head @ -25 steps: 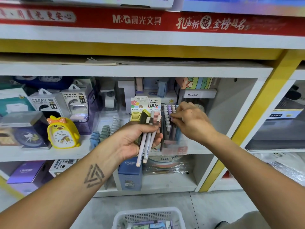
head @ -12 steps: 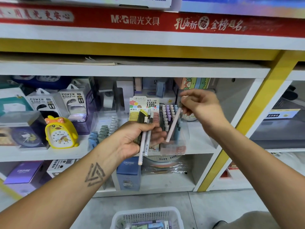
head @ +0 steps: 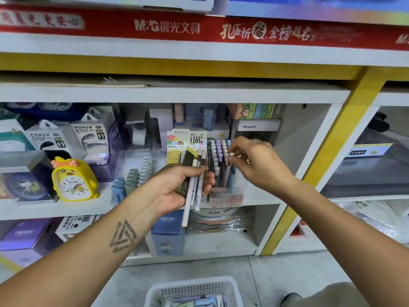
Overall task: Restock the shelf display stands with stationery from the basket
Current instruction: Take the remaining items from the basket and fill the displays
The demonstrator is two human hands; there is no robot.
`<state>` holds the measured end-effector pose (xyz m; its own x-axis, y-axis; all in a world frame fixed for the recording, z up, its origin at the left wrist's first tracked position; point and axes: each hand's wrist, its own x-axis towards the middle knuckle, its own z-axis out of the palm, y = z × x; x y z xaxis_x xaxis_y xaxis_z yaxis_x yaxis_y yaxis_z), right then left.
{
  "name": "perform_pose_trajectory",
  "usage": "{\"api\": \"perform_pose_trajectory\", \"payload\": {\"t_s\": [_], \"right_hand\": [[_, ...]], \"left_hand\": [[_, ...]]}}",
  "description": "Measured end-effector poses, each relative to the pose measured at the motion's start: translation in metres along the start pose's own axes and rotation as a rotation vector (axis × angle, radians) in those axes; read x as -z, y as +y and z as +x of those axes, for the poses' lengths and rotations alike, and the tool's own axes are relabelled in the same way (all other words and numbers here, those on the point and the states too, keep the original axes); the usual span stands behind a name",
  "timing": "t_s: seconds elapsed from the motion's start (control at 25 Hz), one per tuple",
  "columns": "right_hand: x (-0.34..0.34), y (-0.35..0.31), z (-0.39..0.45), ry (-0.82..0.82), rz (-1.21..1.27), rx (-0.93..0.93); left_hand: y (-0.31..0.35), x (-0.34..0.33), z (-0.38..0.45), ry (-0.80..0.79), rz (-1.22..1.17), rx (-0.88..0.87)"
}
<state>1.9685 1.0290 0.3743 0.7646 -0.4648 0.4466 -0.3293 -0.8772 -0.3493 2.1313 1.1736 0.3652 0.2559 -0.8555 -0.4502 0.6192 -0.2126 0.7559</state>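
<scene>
My left hand [head: 177, 185] grips a bundle of pale pens [head: 195, 187] together with a dark olive flat item, held in front of the middle shelf. My right hand [head: 254, 162] pinches the white top of one pink pen [head: 228, 171] that stands in the clear pen display stand [head: 225, 196], among rows of pastel pens. Behind the bundle stands a small pencil-lead display card [head: 187, 140]. The white basket [head: 159, 291] with more stationery sits on the floor at the bottom edge.
A yellow duck alarm clock [head: 73, 178] and power bank boxes [head: 53, 138] fill the shelf to the left. A clear stand with grey and blue items [head: 132, 178] sits beside my left hand. A yellow upright post [head: 327, 162] bounds the shelf on the right.
My right hand carried one pink pen from the bundle over to the display stand and lowered it in among the other pens. My left hand has stayed in place.
</scene>
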Motion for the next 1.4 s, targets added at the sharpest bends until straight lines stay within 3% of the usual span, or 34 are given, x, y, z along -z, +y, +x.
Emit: {"api": "perform_pose_trajectory", "payload": {"t_s": [0.36, 0.56, 0.68, 0.76, 0.88, 1.0, 1.16, 1.32, 1.4], "right_hand": [[-0.002, -0.003, 0.0, -0.112, 0.022, 0.022], [-0.006, -0.005, 0.003, -0.087, -0.214, 0.006], [-0.002, -0.015, 0.008, -0.003, 0.242, -0.189], [-0.003, -0.023, 0.011, -0.049, 0.61, -0.331], [-0.005, -0.027, 0.013, -0.048, 0.856, -0.422], [0.01, -0.019, 0.016, 0.128, 0.988, -0.47], [0.029, 0.003, 0.017, 0.354, 0.718, -0.441], [0.026, 0.012, 0.009, 0.279, 0.289, -0.263], [0.02, 0.014, 0.005, 0.218, 0.198, -0.213]], "left_hand": [[0.0, -0.001, -0.003, -0.075, 0.002, -0.007], [0.0, -0.002, -0.006, -0.138, 0.028, 0.013], [-0.001, -0.004, -0.008, -0.178, 0.052, 0.016], [-0.002, -0.005, -0.008, -0.192, 0.057, 0.016], [-0.003, -0.007, -0.007, -0.224, 0.037, 0.044], [-0.001, -0.006, -0.006, -0.198, -0.017, 0.045], [0.002, -0.001, -0.002, -0.048, -0.033, -0.02], [0.001, -0.002, 0.001, -0.021, -0.003, -0.003], [0.0, -0.002, 0.002, -0.032, 0.011, 0.001]]}}
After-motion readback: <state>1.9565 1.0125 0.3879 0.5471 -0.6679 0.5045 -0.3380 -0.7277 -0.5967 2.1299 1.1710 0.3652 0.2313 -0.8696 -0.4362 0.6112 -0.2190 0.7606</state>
